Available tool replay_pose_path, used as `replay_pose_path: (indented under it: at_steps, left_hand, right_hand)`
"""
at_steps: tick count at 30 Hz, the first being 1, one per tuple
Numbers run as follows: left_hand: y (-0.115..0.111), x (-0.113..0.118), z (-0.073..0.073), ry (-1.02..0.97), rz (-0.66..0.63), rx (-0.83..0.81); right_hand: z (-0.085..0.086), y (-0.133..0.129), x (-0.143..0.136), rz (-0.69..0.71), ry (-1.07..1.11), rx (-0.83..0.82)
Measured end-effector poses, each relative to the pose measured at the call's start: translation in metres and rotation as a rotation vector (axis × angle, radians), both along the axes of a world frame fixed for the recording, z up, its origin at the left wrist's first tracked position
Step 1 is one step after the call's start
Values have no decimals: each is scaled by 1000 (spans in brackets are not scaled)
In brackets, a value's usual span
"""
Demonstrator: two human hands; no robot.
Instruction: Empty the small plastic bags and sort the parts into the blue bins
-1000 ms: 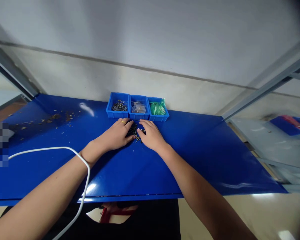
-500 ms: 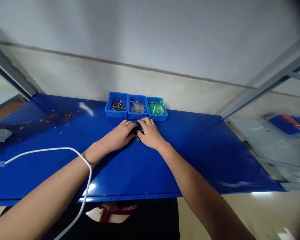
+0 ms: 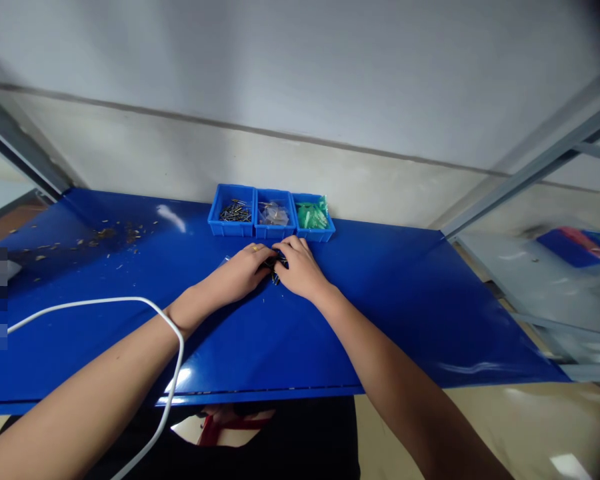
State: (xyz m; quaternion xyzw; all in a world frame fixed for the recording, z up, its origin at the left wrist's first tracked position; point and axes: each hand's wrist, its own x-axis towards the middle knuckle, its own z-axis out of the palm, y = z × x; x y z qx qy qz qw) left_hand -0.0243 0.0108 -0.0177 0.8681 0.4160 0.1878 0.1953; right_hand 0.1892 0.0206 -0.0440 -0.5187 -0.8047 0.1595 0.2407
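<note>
In the head view a small pile of thin dark rod-like pieces (image 3: 276, 277) lies on the blue tabletop (image 3: 280, 340), some with shiny ends. My left hand (image 3: 247, 267) curls around its left side, fingers bent and closed in on the pieces. From the right, my right hand (image 3: 300, 267) closes on the same pile, its fingertips close to those of the left. The fingers hide most of the pile. Beyond the hands stands a blue bin (image 3: 233, 227) with similar dark rods in it. A small clear edge, perhaps plastic, shows beside my left hand.
Right of that bin are a blue bin with clear bags (image 3: 274, 230) and one with green bags (image 3: 314, 235). Brown debris (image 3: 103, 235) is scattered at the left. A white cable (image 3: 95, 300) crosses my left forearm. Metal posts (image 3: 520, 180) flank the table.
Both hands stay around the pile with only slight finger movement. A clear edge now shows behind my left hand. The view has shifted very slightly.
</note>
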Motion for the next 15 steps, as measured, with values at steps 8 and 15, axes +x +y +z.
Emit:
replay_pose_path:
  at_steps: [8,15]
  left_hand:
    - [-4,1,3,1,43,7]
    - [-4,1,0,41,83,11]
  right_hand:
    - [4,-2,1,26,26,25]
    - [-2,2,-3,-43,232,-22]
